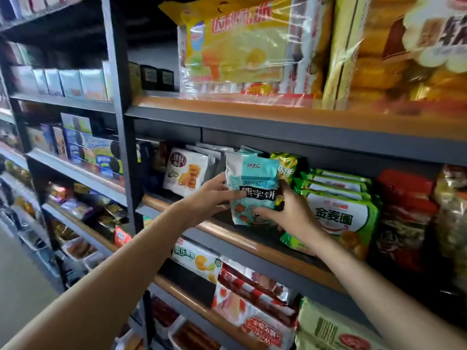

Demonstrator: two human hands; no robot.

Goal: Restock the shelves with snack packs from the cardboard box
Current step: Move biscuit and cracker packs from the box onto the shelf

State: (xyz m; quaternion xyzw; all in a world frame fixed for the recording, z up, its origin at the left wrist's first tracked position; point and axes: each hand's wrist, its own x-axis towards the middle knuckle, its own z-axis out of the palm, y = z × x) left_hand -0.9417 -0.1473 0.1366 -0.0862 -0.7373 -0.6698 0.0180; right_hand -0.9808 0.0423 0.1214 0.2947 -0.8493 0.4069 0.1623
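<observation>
A teal and white snack pack stands upright at the front of the middle shelf. My left hand grips its left edge, the thumb across the front. My right hand holds its lower right corner, fingers curled round it. Behind it stand more packs of the same kind. The cardboard box is out of view.
White biscuit packs stand to the left, green packs and red packs to the right. Large yellow bags fill the shelf above. More snacks line the shelves below and the rack to the left.
</observation>
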